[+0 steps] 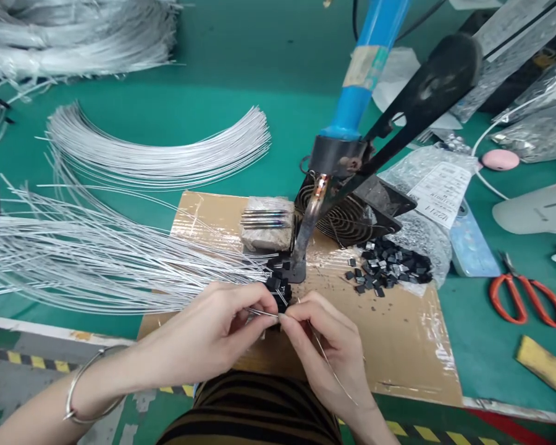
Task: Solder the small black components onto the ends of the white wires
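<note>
My left hand (213, 337) and my right hand (327, 349) meet over the near edge of a cardboard board (398, 346). Both pinch a thin silver wire (264, 313) between thumb and fingertips; its end trails down past my right palm. Small black parts (278, 287) sit just beyond my fingertips, strung on wire ends at the foot of a blue-handled soldering iron (361, 93) held in a black stand. A pile of loose black chips (391, 266) lies on the board to the right.
Bundles of silver wires (97, 259) fan across the green table at left and behind (167, 154). A small fan (352, 216) stands behind the iron. Orange scissors (528, 300), plastic bags (435, 185) and a yellow block (544, 364) lie at right.
</note>
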`<state>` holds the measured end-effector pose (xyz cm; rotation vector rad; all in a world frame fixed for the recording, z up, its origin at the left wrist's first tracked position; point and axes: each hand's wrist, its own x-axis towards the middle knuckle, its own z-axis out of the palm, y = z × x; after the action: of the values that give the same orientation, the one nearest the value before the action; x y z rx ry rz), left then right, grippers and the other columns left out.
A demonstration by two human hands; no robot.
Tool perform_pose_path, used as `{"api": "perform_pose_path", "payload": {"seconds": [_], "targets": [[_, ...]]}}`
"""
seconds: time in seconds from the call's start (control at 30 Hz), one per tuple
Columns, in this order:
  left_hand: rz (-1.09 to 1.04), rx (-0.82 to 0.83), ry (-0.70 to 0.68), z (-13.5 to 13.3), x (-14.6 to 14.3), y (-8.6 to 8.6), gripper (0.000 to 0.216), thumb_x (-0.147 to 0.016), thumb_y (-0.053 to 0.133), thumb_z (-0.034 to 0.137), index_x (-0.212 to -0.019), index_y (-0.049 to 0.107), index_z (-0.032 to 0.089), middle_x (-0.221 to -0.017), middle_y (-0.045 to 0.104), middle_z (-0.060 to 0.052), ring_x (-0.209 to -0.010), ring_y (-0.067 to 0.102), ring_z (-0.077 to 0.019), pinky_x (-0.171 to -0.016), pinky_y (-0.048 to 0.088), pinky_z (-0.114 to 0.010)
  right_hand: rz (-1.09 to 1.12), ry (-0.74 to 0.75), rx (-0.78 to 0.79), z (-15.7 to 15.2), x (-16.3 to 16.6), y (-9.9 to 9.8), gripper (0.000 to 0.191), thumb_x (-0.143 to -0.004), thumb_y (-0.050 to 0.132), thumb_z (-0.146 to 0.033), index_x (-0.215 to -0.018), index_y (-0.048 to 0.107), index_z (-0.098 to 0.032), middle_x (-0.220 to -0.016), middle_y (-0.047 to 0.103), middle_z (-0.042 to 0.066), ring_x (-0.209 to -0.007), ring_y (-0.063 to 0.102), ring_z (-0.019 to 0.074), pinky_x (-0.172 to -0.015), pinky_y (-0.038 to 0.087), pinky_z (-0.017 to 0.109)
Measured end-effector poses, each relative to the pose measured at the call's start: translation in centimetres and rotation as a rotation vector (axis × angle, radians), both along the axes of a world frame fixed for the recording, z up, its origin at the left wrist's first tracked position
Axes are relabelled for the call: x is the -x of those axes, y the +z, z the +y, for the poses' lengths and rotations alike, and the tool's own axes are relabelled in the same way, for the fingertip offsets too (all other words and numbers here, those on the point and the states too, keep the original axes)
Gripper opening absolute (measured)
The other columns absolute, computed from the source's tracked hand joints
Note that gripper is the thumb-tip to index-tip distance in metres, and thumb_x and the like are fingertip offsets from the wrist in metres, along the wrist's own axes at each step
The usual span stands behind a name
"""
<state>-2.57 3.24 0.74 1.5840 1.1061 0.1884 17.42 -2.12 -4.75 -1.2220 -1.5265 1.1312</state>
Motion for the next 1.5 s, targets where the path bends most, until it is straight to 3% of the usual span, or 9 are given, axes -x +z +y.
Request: {"api": "perform_pose_path", "payload": {"seconds": [0.17,0.3,0.4,0.5,0.63,0.87,0.97,1.17,1.5], "targets": [[-0.050,0.018,0.156,0.4,-0.9,-0.6,0.023,-0.102,0.058,0.031,-0.084,0.068,0.020,-0.064,0.050,0.006,-0.057,0.040,-0.0120,-0.051,0.029,-0.025,0.006,-0.108,-0.021,0.2,-0.5,-0.2,0.020,-0.108,0.062,-0.023,-0.091,0.072,-0.023,-0.080,0.062,-0.002,-0.069,0.057,0.0117,-0.062,0.043,0.024],[-0.091,-0.025,0.346,0.8,-1.0,-1.2,0.019,-0.097,0.062,0.031,-0.084,0.068,0.018,-0.070,0.062,0.002,-0.060,0.048,-0.0129,-0.054,0.036,-0.025,0.110,-0.235,0.093,-0.3,-1.5,0.1,0.059,-0.118,0.034,-0.044,-0.089,0.082,-0.024,-0.070,0.059,0.000,-0.062,0.055,0.0142,-0.058,0.041,0.028],[-0.105,-0.024,0.400,0.8,-1.3,-1.7,0.017,-0.094,0.066,0.030,-0.083,0.069,0.018,-0.070,0.065,0.000,-0.061,0.052,-0.0136,-0.056,0.040,-0.025,0.165,-0.065,0.121,-0.2,-1.1,0.8,0.074,-0.119,0.026,-0.045,-0.075,0.080,-0.023,-0.055,0.051,-0.002,-0.049,0.048,0.0120,-0.051,0.035,0.028],[-0.133,-0.021,0.406,0.6,-1.9,-1.9,0.013,-0.091,0.068,0.026,-0.081,0.071,0.018,-0.070,0.069,0.000,-0.064,0.058,-0.0143,-0.057,0.044,-0.024,0.153,0.173,-0.073,0.7,0.3,1.1,0.064,-0.119,0.032,-0.038,-0.072,0.071,-0.020,-0.054,0.054,-0.004,-0.049,0.047,0.0100,-0.052,0.036,0.026],[-0.153,-0.020,0.395,0.6,-2.5,-1.8,0.011,-0.089,0.069,0.022,-0.081,0.074,0.019,-0.072,0.074,-0.001,-0.066,0.062,-0.0142,-0.059,0.047,-0.022,0.141,0.064,-0.212,1.2,1.2,0.7,0.053,-0.118,0.035,-0.037,-0.074,0.058,-0.021,-0.062,0.055,-0.003,-0.057,0.047,0.0112,-0.059,0.039,0.026],[-0.142,-0.053,0.478,0.8,-2.3,-1.9,0.012,-0.088,0.070,0.024,-0.077,0.073,0.018,-0.062,0.066,0.003,-0.052,0.046,-0.0098,-0.048,0.035,-0.021,0.516,-0.344,0.211,-0.1,-0.7,-0.2,0.060,-0.111,0.042,-0.065,-0.090,0.079,-0.022,-0.072,0.064,0.002,-0.061,0.057,0.0140,-0.053,0.046,0.026],[-0.137,-0.072,0.467,0.7,-2.3,-2.1,0.013,-0.088,0.070,0.024,-0.077,0.073,0.019,-0.058,0.062,0.004,-0.048,0.039,-0.0090,-0.046,0.031,-0.021,0.518,-0.398,0.311,0.2,-0.5,-0.4,0.056,-0.115,0.040,-0.055,-0.099,0.085,-0.026,-0.077,0.071,0.003,-0.063,0.062,0.0133,-0.054,0.050,0.023],[-0.141,-0.070,0.455,0.3,-2.6,-2.1,0.015,-0.092,0.069,0.028,-0.081,0.074,0.019,-0.063,0.065,0.002,-0.052,0.044,-0.0104,-0.047,0.032,-0.021,0.229,-0.299,0.260,1.3,0.2,-0.4,0.019,-0.104,0.070,-0.034,-0.102,0.089,-0.030,-0.080,0.073,0.001,-0.071,0.064,0.0132,-0.064,0.052,0.023],[-0.094,-0.103,0.470,0.1,-2.7,-2.5,0.019,-0.094,0.068,0.032,-0.081,0.071,0.019,-0.061,0.061,0.003,-0.053,0.044,-0.0117,-0.049,0.034,-0.023,0.577,-0.255,0.470,1.0,0.7,-1.8,0.009,-0.093,0.086,-0.035,-0.101,0.091,-0.034,-0.076,0.078,0.001,-0.070,0.066,0.0128,-0.065,0.053,0.022]]}}
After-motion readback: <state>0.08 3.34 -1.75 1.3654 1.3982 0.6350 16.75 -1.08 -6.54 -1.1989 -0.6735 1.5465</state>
